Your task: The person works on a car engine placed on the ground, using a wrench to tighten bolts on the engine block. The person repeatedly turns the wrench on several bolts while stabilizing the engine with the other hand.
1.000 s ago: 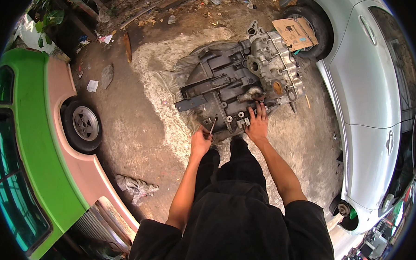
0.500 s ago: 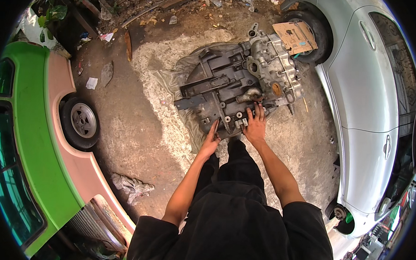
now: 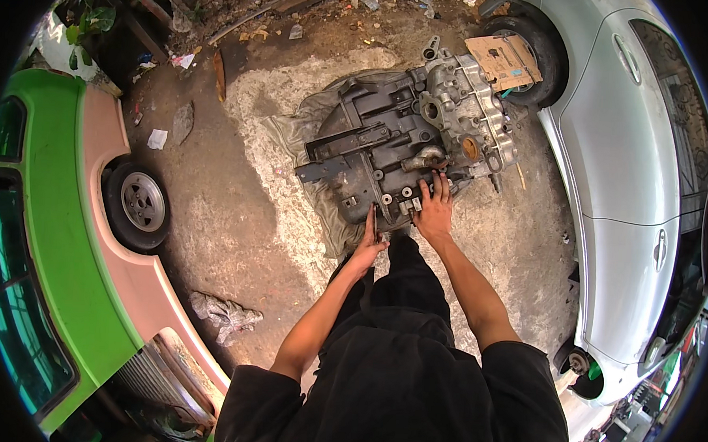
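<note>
A grey and black engine block (image 3: 389,147) lies on a dirty sheet (image 3: 295,131) on the ground in front of me. My right hand (image 3: 433,210) rests flat on the block's near edge, fingers spread, holding nothing. At the block's near left corner, my left hand (image 3: 369,244) is closed around a thin dark tool (image 3: 374,219) whose tip points up at the block. Both forearms reach forward from my dark shirt at the bottom of the view.
A green and pink car with a wheel (image 3: 137,204) stands on the left. A silver car (image 3: 632,178) lines the right, its wheel (image 3: 535,47) behind a cardboard piece (image 3: 503,58). A crumpled rag (image 3: 223,314) lies on the dirt; scrap and litter sit at the top.
My left hand has shifted slightly along the block's near edge with the thin tool. My right hand stays on the block.
</note>
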`<state>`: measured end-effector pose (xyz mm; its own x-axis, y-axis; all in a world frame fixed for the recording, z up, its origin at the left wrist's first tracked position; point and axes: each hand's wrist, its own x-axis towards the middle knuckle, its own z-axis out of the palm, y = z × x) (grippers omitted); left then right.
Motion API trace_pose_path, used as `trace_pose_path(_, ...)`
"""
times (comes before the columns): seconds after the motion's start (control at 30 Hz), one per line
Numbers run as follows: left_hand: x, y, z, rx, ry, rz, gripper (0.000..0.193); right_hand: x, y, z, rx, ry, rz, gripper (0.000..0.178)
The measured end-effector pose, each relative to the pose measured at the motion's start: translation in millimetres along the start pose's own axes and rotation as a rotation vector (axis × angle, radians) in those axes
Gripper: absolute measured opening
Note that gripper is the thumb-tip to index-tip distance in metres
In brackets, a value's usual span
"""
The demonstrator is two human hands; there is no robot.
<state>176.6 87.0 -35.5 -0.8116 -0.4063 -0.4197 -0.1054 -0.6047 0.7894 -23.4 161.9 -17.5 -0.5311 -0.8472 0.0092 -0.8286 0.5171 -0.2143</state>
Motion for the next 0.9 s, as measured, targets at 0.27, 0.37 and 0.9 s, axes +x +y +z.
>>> trace_pose_path(0.27, 6.5, 5.1, 9.1, -0.118, 0.022, -0.001, 0.107, -0.8, -0.5, -1.2, 0.006, 0.013, -0.006, 0.091)
trace_pose_path(0.37, 8.7, 4.0, 12.1, -0.148, 0.021, -0.032, 0.109, -0.5, -0.8, -1.5, 0.000, 0.016, -0.009, 0.091)
trace_pose_path(0.9, -6.7, 14.2, 8.2, -0.037, 0.062, -0.063, 0.095, 0.0, -0.8, 0.0, -0.011, 0.018, -0.013, 0.089)
